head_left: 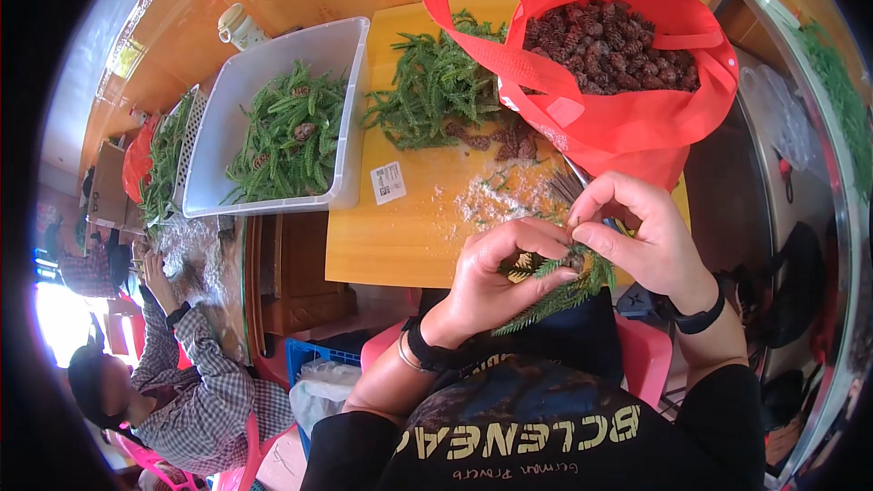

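Over the near edge of the table, my left hand (496, 265) is closed around a green artificial pine sprig (555, 305), whose needled tips stick out below the fingers. My right hand (637, 232) meets it from the right, thumb and forefinger pinched together above the sprig's base. Something thin and brownish shows at that pinch, too small to name. Just beyond the hands lie white crumbs (496, 200) and a few thin dark sticks (566, 185). Several loose pine cones (516, 141) rest behind them, beside a heap of green sprigs (427, 82).
A red bag (627, 132) full of pine cones (605, 45) stands at the back right of the yellow table (364, 245). To the left is a clear plastic bin (350, 155) holding sprigs with cones. A white label (388, 182) lies nearby. Another person (205, 382) works at far left.
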A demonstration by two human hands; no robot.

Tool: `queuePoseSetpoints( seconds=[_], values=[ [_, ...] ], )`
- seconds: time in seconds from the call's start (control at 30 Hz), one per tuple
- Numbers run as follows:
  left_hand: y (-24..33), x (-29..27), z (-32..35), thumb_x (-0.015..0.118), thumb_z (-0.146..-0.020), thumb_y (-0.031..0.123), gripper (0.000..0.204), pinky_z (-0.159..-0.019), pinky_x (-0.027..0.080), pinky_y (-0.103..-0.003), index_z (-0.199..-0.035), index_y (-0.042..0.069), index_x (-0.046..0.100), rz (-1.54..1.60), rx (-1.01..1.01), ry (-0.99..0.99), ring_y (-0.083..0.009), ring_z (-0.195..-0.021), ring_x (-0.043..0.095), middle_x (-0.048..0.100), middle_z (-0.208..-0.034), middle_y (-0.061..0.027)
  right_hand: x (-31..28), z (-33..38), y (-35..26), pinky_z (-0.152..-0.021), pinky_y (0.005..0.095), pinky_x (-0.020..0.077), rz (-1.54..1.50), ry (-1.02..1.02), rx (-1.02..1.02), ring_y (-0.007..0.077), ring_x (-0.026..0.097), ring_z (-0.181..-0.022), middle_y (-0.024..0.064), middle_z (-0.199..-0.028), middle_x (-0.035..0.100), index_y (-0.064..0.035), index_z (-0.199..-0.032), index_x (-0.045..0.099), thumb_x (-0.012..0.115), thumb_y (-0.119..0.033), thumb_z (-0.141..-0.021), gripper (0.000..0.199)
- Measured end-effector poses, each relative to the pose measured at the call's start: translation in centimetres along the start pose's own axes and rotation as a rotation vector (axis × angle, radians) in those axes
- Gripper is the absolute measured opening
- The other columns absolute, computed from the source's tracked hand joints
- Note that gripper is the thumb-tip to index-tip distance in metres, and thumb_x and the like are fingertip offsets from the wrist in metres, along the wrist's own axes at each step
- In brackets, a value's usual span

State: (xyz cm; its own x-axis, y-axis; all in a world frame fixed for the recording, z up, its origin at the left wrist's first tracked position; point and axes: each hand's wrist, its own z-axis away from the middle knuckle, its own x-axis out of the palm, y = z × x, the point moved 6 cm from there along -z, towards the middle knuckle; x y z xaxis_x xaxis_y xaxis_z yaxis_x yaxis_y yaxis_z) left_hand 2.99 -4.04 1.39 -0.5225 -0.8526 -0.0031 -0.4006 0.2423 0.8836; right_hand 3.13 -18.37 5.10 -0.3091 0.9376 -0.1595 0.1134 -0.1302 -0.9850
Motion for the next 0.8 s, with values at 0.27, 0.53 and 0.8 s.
queuePoseSetpoints(
  seconds=[0.27, 0.53, 0.8],
  values=[
    [0.0, -0.2, -0.1, 0.072, -0.074, -0.003, 0.024, -0.077, 0.051, -0.029, -0.09, 0.003, 0.055, 0.104, -0.027, -0.023, -0.0166, -0.089, 0.062, 0.063, -0.098, -0.0137, 0.3, 0.0, 0.0, -0.074, 0.0251, 0.0443, -0.06, -0.017, -0.078, 0.0113, 0.055, -0.082, 0.0056, -0.087, 0.057, -0.0005, -0.088, 0.055, 0.06, -0.006, -0.086, 0.008],
    [-0.2, -0.2, 0.0, 0.072, -0.075, -0.002, 0.023, -0.075, 0.05, -0.029, -0.089, 0.003, 0.055, 0.103, -0.044, -0.011, -0.0158, -0.087, 0.062, 0.064, -0.095, -0.0129, 0.4, -0.1, -0.1, -0.075, 0.0259, 0.0442, 0.012, -0.026, -0.104, 0.0127, 0.055, -0.085, 0.0075, -0.089, 0.058, -0.0005, -0.088, 0.054, 0.058, -0.009, -0.087, 0.01],
    [-1.1, -1.5, 0.4, 0.068, -0.079, -0.002, 0.023, -0.078, 0.051, -0.032, -0.092, 0.003, 0.05, 0.236, -0.12, 0.089, -0.0193, -0.089, 0.062, 0.061, -0.102, -0.0179, -2.9, 0.7, 3.3, -0.072, 0.0328, 0.0462, 0.683, 0.002, 0.018, 0.0237, 0.059, -0.083, 0.0089, -0.09, 0.058, -0.0035, -0.098, 0.051, 0.066, -0.008, -0.077, 0.026]
  ],
)
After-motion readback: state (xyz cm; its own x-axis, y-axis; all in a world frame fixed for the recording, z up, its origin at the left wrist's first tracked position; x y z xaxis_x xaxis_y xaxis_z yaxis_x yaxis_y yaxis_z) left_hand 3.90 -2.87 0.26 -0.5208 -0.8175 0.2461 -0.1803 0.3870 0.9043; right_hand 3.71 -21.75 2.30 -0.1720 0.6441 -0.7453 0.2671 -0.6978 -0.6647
